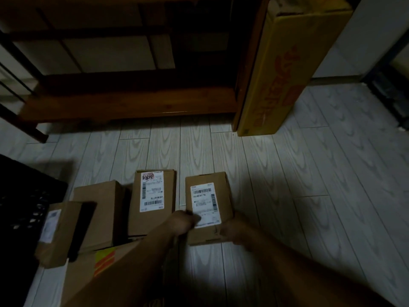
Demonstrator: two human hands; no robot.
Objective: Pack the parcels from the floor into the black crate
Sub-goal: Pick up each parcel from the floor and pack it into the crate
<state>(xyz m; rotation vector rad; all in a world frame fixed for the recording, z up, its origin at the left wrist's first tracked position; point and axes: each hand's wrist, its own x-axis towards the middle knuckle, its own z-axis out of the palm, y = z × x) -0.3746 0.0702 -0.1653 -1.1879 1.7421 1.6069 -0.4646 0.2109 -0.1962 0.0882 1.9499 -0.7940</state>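
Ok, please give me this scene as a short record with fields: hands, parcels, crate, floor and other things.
left hand: on left edge of the labelled parcel
right hand: on its right near edge
parcel state: flat on the floor, not lifted
other parcels: second labelled parcel beside it; plain parcel further left
black crate: at left, one small parcel at its rim
background: yellow carton leaning upright; wooden shelf

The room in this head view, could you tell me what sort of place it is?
Probably a dim room in a home: pale wood-look plank floor, a dark wooden furniture frame, and labelled cardboard parcels lying beside a black crate.
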